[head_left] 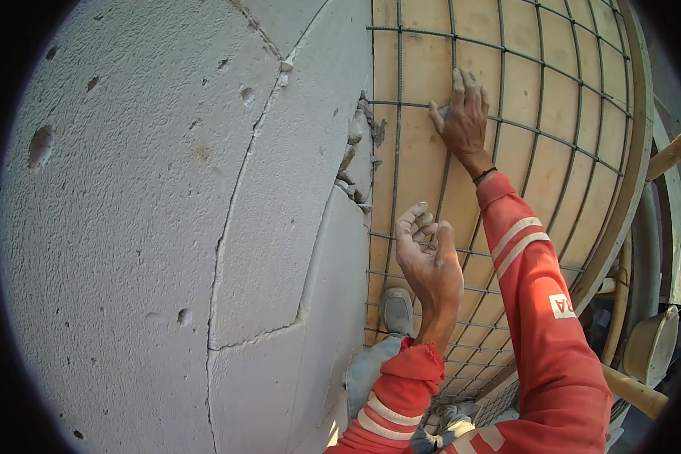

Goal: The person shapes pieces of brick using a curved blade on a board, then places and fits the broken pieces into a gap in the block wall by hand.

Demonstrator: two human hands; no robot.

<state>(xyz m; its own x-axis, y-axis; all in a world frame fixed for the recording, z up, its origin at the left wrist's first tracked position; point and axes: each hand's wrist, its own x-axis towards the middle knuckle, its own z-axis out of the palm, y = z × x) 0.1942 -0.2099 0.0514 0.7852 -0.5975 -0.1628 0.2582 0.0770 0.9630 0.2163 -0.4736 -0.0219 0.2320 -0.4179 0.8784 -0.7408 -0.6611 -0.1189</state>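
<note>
My right hand (465, 121) lies against a grid of steel reinforcing bars (501, 72) with its fingers stretched upward. Between its thumb and index finger shows a small grey lump (443, 112), close to a bar crossing; whether I grip it cannot be told. Lower and to the left, my left hand (430, 253) is raised in front of the same grid, its fingers curled toward the thumb. What they hold, if anything, is hidden. Both hands look dusty. Behind the bars stand yellowish boards (424, 64).
A rough grey wall (151, 227) with cracked joints fills the left side. Broken stone chunks (348, 163) show at its edge. Below is my shoe (396, 311). At the right are a curved wooden edge (634, 151), bamboo poles (634, 390) and a pan-like container (651, 346).
</note>
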